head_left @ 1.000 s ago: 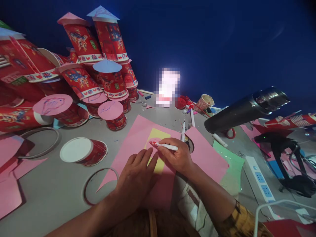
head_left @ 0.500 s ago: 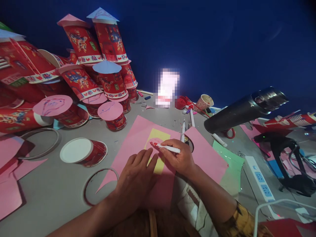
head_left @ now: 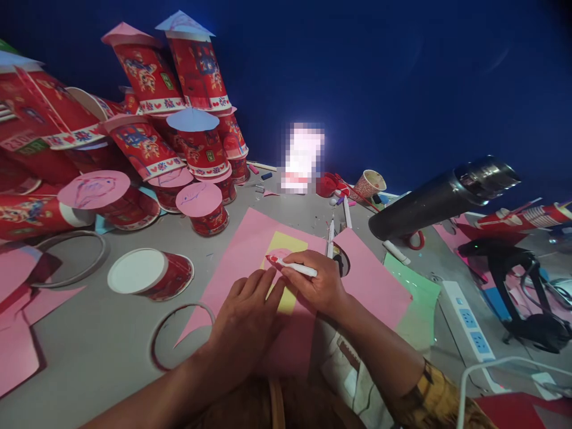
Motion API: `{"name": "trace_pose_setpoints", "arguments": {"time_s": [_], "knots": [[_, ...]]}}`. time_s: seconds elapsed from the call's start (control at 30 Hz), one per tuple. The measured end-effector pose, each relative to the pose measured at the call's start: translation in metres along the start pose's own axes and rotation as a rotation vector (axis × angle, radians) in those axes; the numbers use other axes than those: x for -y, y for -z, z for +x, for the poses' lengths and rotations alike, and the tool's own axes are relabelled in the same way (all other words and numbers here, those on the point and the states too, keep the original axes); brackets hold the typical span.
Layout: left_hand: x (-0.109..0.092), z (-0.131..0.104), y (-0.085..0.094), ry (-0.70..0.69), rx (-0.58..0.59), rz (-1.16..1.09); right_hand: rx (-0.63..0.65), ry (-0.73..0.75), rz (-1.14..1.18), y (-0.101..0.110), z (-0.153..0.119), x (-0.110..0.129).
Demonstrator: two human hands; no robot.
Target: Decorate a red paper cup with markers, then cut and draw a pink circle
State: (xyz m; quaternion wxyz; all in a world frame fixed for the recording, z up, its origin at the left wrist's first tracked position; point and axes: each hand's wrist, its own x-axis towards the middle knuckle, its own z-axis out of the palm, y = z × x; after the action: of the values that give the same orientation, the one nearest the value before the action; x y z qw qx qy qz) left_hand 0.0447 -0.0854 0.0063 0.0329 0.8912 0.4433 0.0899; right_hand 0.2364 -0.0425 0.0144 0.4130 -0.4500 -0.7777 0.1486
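My right hand is closed around a white marker whose red tip touches a yellow paper. Pink-red marks show on the yellow paper by the tip. Under it lies a larger pink sheet. My left hand lies flat with fingers spread, pressing on the lower left of the yellow paper and the pink sheet. Part of the yellow paper is hidden beneath both hands.
Red paper cups with paper tops are stacked at the left. A grey ring and a white-topped cup lie nearer. At the right are a black flask, green paper and a power strip.
My right hand and the marker have shifted slightly left across the yellow paper. My left hand has hardly moved.
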Motion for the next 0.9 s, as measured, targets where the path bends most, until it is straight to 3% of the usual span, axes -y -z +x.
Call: {"name": "trace_pose_setpoints", "arguments": {"time_s": [0.2, 0.3, 0.57, 0.9], "knots": [[0.0, 0.001, 0.002, 0.006, 0.003, -0.014, -0.15, -0.142, 0.058, 0.011, -0.001, -0.001], [0.0, 0.002, 0.004, 0.026, 0.035, -0.035, -0.145, -0.184, 0.051, 0.015, -0.004, 0.0], [0.001, 0.003, 0.001, 0.025, 0.027, -0.058, 0.025, 0.089, -0.02, 0.008, -0.01, 0.003], [0.003, 0.004, 0.005, 0.017, 0.078, -0.077, 0.036, 0.13, -0.05, 0.006, -0.012, 0.002]]}}
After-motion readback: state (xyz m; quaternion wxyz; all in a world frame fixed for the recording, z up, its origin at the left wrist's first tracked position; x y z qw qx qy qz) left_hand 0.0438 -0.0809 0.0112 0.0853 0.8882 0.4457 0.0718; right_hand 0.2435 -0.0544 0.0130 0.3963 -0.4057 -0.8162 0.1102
